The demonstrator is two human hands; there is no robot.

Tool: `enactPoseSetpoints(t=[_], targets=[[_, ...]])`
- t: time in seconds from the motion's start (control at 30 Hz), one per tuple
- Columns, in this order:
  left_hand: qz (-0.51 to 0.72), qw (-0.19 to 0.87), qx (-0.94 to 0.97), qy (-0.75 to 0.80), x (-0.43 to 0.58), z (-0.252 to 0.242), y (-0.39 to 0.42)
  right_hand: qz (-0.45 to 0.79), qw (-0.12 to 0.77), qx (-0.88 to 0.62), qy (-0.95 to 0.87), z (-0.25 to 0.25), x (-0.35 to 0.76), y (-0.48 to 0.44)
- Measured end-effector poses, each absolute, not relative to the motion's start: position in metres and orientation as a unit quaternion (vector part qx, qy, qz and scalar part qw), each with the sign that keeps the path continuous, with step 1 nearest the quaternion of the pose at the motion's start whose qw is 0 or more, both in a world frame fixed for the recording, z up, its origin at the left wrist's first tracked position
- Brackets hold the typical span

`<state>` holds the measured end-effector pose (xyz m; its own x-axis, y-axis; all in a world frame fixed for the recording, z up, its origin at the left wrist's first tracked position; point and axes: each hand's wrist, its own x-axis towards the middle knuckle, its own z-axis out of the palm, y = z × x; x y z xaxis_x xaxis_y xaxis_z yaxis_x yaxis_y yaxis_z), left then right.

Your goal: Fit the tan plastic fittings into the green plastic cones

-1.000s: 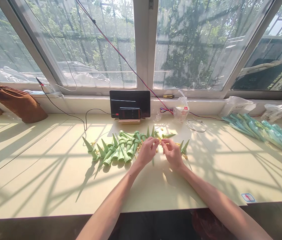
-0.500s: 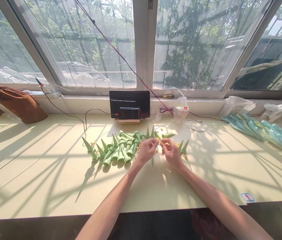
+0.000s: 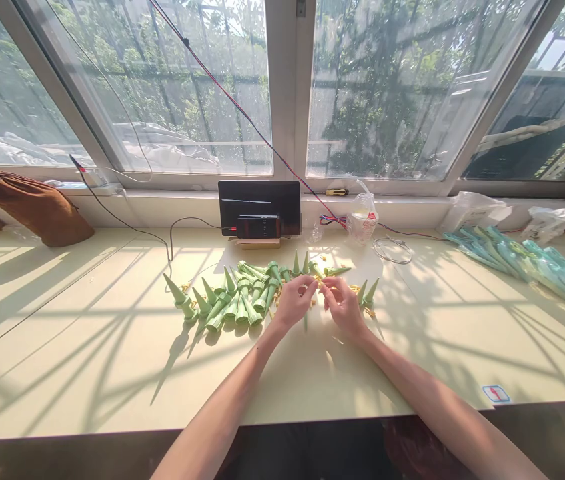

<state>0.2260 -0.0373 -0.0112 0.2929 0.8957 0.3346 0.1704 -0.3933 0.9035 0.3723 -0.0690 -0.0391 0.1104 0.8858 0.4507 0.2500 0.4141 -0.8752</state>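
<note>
My left hand (image 3: 294, 300) and my right hand (image 3: 343, 305) meet fingertip to fingertip over the table, both pinched. Something small and yellowish shows between the fingertips, too small to make out. Left of my hands lies a pile of green cone-shaped pieces (image 3: 243, 300), some upright and some on their sides. Two green cones (image 3: 306, 263) stand just behind my hands. More green cones (image 3: 371, 292) are right of my right hand, with small yellow parts (image 3: 370, 312) at their base.
At the back a black tablet (image 3: 259, 200) stands behind a phone (image 3: 257, 227). A plastic cup (image 3: 362, 227) and a coiled cable (image 3: 392, 251) lie right of it. Teal plastic packets (image 3: 527, 263) are far right, a brown bag (image 3: 37, 208) far left.
</note>
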Motion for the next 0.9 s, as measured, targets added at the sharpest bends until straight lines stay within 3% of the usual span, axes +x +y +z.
enactPoseSetpoints(t=[0.9], targets=[[0.442,0.368,0.720,0.388,0.2256,-0.0146,-0.0353,0.262,0.566,-0.479,-0.618,-0.0379,0.3719,-0.0679]])
